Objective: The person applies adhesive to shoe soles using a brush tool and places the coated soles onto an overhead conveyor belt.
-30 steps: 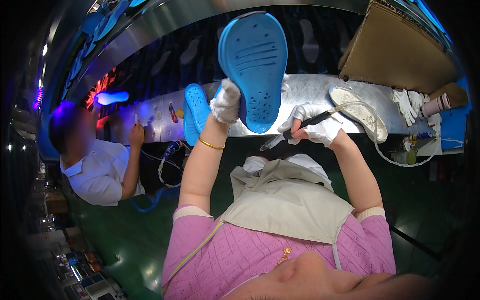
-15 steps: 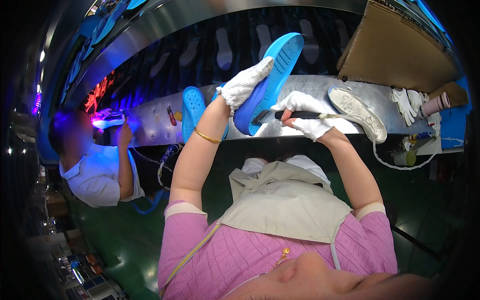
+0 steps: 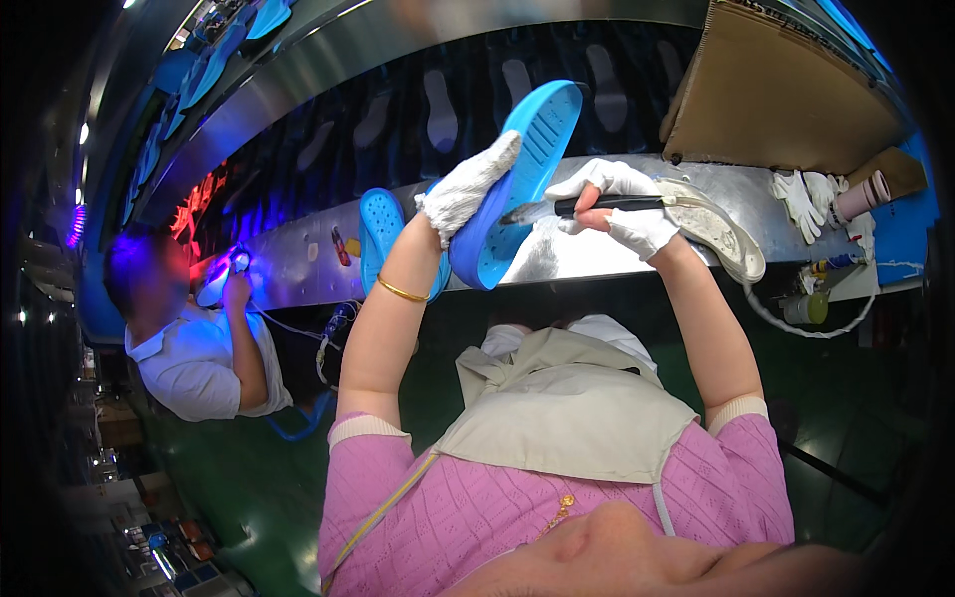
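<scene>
Blue shoe sole: the workpiece, (image 3: 547, 129) held up in front of the near edge of the metal surface (image 3: 293, 269); tilted, ridged end up and away, perforated end down toward the person.
Left hand: gloved, (image 3: 470, 191) fingers closed round the sole's left outer wall; the grip on the underside is hidden.
Right hand: gloved with some fingertips bare, (image 3: 615, 214) fingers pinched narrow round the black-handled brush (image 3: 569, 207), bristles pointing left.
Bristles: over the lower part of the sole's inside, near the wall; firm contact or just hovering, cannot tell.
White tube: runs from the handle end past the pale sole (image 3: 738, 244) lying on the surface, then hangs in a loop (image 3: 839, 326) beyond the edge. Looks like a feed line; it should have slack so it doesn't tug the brush.
Stroke: best done light and even, bristles laid along the inner wall, overlapping passes, no jabbing into the holes.
Sole control: left hand should do the turning, so the right wrist can hold one comfortable angle.
Left grip: fingers best placed on the outer wall, clear of the brushed face.
Risk: flexible-looking sole could bend under a hard push; excess wetness, if any, could pool at the low end.
Other blue soles: beside the left forearm, (image 3: 379, 234) clear of the brush.
</scene>
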A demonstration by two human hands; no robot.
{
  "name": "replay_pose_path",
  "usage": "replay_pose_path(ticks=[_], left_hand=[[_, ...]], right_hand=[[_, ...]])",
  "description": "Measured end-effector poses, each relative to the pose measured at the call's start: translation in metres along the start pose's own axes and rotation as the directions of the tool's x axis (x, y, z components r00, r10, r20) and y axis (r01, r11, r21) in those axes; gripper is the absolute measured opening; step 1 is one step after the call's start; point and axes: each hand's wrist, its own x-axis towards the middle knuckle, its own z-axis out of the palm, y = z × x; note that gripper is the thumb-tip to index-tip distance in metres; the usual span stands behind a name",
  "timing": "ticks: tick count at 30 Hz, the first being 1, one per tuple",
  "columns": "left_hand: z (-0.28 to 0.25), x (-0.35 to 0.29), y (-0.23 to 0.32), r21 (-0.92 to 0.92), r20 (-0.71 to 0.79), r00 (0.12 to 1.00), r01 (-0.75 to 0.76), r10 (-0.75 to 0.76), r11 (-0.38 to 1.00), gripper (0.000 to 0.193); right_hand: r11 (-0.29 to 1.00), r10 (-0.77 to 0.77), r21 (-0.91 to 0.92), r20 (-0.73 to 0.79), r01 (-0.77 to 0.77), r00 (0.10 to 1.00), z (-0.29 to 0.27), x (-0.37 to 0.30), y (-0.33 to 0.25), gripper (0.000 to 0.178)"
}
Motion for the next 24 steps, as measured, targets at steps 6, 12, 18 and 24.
replay_pose_path(ticks=[6,12,18,24], left_hand=[[-0.015,-0.028,0.003,-0.255,-0.130,0.838,-0.545,0.530,0.799,0.068],[-0.052,-0.019,-0.064,-0.773,0.102,0.964,-0.078,0.245,0.629,0.075],[0.002,-0.035,-0.096,-0.916,0.278,0.881,0.123,0.383,0.382,0.052],[0.040,-0.038,-0.098,-0.844,0.147,0.954,-0.016,0.260,0.536,0.067]], right_hand=[[0.986,-0.097,0.123,-0.112,0.111,0.989,0.003,-0.015,-0.009,0.016],[0.998,-0.061,-0.005,-0.308,0.062,0.949,0.023,-0.029,-0.004,0.017],[0.996,-0.046,0.059,-0.370,0.073,0.928,0.029,-0.037,0.017,0.019],[0.958,-0.255,-0.224,-0.382,0.179,0.888,0.028,-0.015,0.016,0.018]])
